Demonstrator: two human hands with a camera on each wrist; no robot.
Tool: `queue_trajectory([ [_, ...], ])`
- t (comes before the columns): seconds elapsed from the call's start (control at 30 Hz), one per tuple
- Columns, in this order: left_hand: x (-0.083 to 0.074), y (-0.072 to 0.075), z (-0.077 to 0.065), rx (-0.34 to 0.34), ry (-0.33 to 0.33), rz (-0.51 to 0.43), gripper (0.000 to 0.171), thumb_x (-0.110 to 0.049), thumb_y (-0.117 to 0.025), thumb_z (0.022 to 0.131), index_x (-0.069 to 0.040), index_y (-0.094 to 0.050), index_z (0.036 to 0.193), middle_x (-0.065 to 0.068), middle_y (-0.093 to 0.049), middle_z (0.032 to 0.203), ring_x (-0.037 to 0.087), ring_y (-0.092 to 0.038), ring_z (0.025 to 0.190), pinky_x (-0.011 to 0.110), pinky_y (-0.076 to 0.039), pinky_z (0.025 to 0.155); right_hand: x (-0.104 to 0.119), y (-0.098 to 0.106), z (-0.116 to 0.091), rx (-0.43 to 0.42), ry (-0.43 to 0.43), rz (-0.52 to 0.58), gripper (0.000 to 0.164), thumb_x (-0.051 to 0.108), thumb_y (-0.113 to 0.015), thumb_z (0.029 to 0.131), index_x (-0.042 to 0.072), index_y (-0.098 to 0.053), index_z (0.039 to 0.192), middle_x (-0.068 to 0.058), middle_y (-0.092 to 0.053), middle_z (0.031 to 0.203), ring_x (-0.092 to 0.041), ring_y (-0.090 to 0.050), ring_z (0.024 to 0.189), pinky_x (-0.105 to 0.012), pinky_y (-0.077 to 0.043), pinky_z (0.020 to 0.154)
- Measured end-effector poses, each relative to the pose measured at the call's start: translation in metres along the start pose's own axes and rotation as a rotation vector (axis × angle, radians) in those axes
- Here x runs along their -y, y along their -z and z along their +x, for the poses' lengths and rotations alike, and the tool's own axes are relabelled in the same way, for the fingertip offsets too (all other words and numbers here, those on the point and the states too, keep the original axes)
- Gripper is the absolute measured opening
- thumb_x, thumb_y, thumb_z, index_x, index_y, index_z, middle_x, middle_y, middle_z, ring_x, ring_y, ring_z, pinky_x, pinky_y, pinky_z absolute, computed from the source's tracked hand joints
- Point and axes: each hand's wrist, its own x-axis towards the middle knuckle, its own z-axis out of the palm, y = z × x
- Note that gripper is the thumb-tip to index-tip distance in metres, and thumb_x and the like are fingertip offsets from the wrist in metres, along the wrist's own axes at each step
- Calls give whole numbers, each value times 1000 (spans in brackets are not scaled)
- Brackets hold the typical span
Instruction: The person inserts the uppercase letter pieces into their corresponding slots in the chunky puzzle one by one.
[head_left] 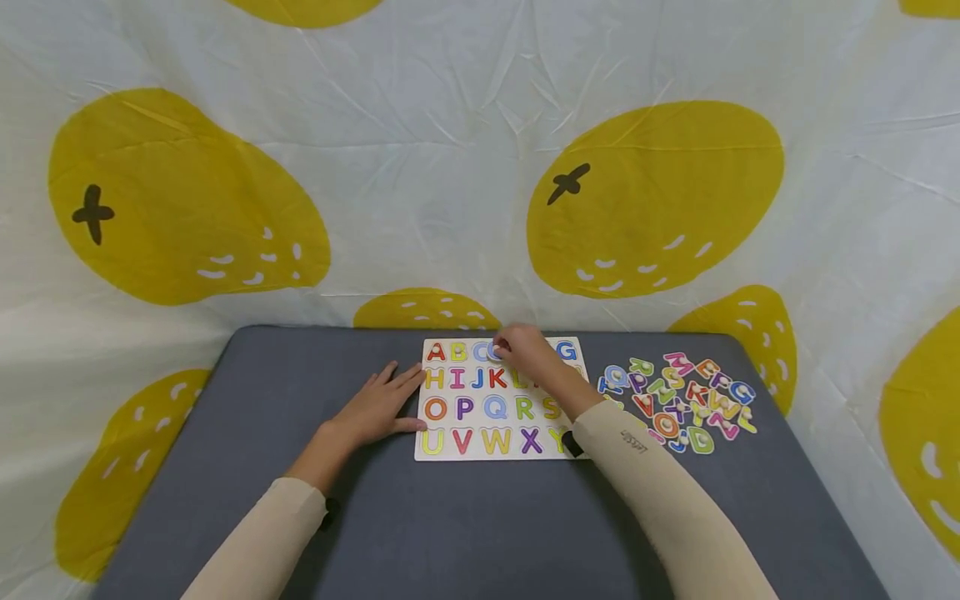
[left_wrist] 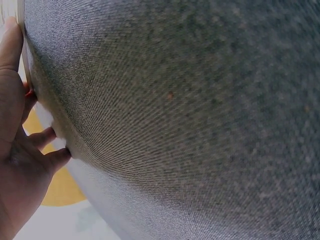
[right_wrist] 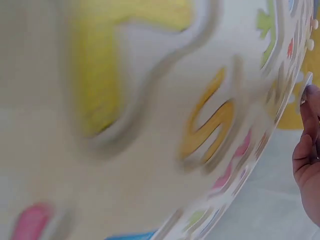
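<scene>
A white alphabet puzzle board [head_left: 480,425] lies at the far middle of the table, with rows of coloured letters. Its top left corner holds a red A [head_left: 436,352] and a yellow B [head_left: 458,352]. My right hand [head_left: 528,354] pinches a small blue letter piece [head_left: 493,351] over the top row, just right of the light blue C; it looks like a C, partly covered by fingers. In the right wrist view, fingertips hold the piece [right_wrist: 305,92] edge-on above the board. My left hand [head_left: 381,408] rests flat, fingers spread, at the board's left edge.
Right of the board lies a loose heap of coloured letter pieces [head_left: 697,394], including an orange O [head_left: 664,426] and a green D [head_left: 701,441]. Dark grey cloth covers the table [head_left: 480,533]. Behind it hangs a white curtain [head_left: 450,208] with yellow fruit shapes.
</scene>
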Motion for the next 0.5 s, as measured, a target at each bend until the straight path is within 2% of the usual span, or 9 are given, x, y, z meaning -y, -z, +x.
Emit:
queue_trajectory([
  [0.1, -1, -1, 1, 0, 0, -6, 95, -63, -67, 92, -15, -30, 164, 5, -29, 171, 48, -21, 156, 69, -25, 120, 6, -5, 9, 6, 5, -22, 16, 20, -71, 100, 7, -76, 107, -6, -71, 100, -20, -60, 90, -35, -55, 89],
  [0.27, 1, -3, 1, 0, -3, 1, 95, -63, -66, 92, -14, -30, 164, 6, -28, 171, 48, -21, 156, 69, -26, 120, 15, -11, 19, 9, 25, -43, 11, 17, -71, 99, 8, -76, 98, -5, -69, 91, -19, -59, 83, -32, -53, 80],
  [0.5, 1, -2, 1, 3, 1, 6, 96, -65, -65, 92, -15, -29, 165, 5, -28, 171, 48, -20, 156, 69, -26, 120, 21, -14, 25, 53, 5, -45, 12, 18, -70, 100, 8, -75, 97, -4, -68, 88, -18, -59, 80, -27, -51, 74],
])
